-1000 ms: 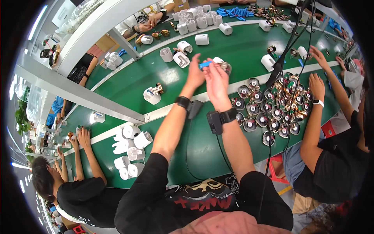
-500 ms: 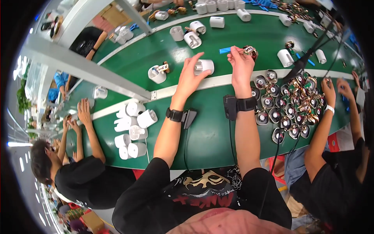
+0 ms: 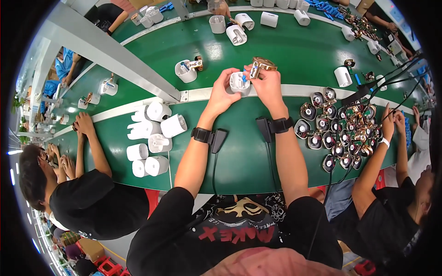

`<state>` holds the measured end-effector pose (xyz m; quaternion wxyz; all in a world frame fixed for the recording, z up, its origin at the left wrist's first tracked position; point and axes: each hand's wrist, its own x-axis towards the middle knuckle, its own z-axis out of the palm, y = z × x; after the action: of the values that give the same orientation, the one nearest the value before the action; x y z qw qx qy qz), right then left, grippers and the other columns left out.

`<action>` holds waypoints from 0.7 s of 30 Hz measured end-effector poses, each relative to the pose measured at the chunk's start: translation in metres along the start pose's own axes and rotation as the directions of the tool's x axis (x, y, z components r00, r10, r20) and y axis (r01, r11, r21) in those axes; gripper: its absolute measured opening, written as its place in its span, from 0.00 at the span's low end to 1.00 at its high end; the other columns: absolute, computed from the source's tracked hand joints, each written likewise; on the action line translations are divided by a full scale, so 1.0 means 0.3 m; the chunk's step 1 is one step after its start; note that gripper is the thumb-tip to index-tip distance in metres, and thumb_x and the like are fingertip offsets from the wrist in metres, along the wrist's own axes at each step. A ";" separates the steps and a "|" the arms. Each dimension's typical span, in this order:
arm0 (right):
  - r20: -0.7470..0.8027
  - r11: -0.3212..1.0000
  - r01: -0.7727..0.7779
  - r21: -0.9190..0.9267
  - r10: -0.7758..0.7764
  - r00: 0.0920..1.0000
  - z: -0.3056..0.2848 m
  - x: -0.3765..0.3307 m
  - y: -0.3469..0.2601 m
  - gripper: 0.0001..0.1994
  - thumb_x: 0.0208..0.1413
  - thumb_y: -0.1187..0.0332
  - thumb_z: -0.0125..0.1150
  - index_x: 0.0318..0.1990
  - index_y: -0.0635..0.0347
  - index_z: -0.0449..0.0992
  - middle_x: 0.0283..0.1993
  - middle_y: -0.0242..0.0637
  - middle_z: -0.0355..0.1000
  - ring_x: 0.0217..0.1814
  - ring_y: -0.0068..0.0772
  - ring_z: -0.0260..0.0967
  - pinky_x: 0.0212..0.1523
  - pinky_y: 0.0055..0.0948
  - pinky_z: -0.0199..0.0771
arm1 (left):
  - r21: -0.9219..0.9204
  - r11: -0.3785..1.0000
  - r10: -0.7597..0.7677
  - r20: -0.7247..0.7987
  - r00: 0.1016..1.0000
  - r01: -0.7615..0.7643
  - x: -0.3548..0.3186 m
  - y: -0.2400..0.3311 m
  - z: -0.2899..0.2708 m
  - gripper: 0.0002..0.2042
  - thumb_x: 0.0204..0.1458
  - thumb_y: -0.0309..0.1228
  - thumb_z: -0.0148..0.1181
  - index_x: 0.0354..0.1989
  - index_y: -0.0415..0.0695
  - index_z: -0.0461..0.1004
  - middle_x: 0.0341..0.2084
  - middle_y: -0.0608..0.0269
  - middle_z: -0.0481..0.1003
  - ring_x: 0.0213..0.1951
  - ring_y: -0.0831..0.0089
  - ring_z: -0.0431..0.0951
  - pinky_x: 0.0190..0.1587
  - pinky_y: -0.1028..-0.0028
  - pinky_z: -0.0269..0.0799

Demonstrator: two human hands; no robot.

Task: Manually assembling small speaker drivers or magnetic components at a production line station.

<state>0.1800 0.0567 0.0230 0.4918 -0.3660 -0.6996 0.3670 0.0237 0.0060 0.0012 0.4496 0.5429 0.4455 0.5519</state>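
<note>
My left hand (image 3: pixel 222 94) is wrapped round a white plastic housing (image 3: pixel 240 84), its open end turned up toward me. Pinched in my right hand (image 3: pixel 269 89) is a round gold-rimmed electronic assembly (image 3: pixel 263 63), with a small blue cylindrical part at the housing's opening. The two hands are close together over the pale rail at the middle of the green bench. Whether the blue part touches the housing's inside I cannot tell. Farther left on the bench lies another white housing (image 3: pixel 184 71) with a gold-rimmed assembly attached.
White housings (image 3: pixel 158 141) are grouped at the left on the near bench (image 3: pixel 230 161). At the right, several dark round assemblies (image 3: pixel 329 138) are heaped beside black cables (image 3: pixel 357 94). A grey metal post (image 3: pixel 115 53) slants across the left. Co-workers sit on both sides.
My right hand has moved left and down with the assembly, up to the housing. My left hand now holds the housing with its opening facing up. The view has shifted slightly.
</note>
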 end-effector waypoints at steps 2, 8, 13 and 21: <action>-0.035 0.996 -0.004 0.094 0.007 0.999 -0.011 0.001 0.003 0.09 0.51 0.76 0.66 0.39 0.70 0.80 0.38 0.38 0.79 0.36 0.25 0.76 0.41 0.25 0.77 | -0.006 1.000 -0.003 0.041 0.999 0.003 0.002 0.001 -0.007 0.31 0.34 0.16 0.59 0.54 0.38 0.64 0.47 0.61 0.72 0.54 0.72 0.71 0.62 0.73 0.61; -0.065 0.997 0.063 0.040 -0.061 0.996 -0.010 0.001 -0.012 0.09 0.51 0.75 0.66 0.41 0.68 0.81 0.38 0.39 0.79 0.39 0.26 0.76 0.43 0.26 0.76 | -0.004 1.000 0.014 0.098 0.995 -0.013 0.002 0.004 -0.021 0.32 0.34 0.14 0.57 0.56 0.38 0.64 0.49 0.62 0.71 0.54 0.74 0.69 0.61 0.73 0.62; -0.020 0.982 0.167 -0.090 -0.169 0.985 -0.014 0.002 -0.038 0.09 0.53 0.76 0.63 0.42 0.63 0.82 0.38 0.38 0.79 0.40 0.25 0.75 0.44 0.25 0.74 | 0.002 1.000 0.024 0.102 0.994 -0.024 -0.003 -0.004 -0.019 0.33 0.33 0.14 0.58 0.56 0.38 0.63 0.49 0.62 0.71 0.55 0.74 0.69 0.62 0.73 0.61; 0.061 0.998 0.066 -0.026 -0.064 0.996 -0.015 0.002 -0.058 0.09 0.54 0.77 0.61 0.42 0.61 0.81 0.37 0.37 0.79 0.37 0.28 0.75 0.41 0.27 0.73 | -0.006 1.000 0.023 0.115 0.993 -0.023 -0.007 -0.001 -0.021 0.33 0.34 0.15 0.59 0.56 0.38 0.64 0.49 0.60 0.71 0.56 0.72 0.70 0.62 0.72 0.60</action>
<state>0.1814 0.0498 0.0397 0.4772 -0.3387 -0.7305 0.3520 0.0173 0.0039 0.0003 0.4696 0.5779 0.4111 0.5259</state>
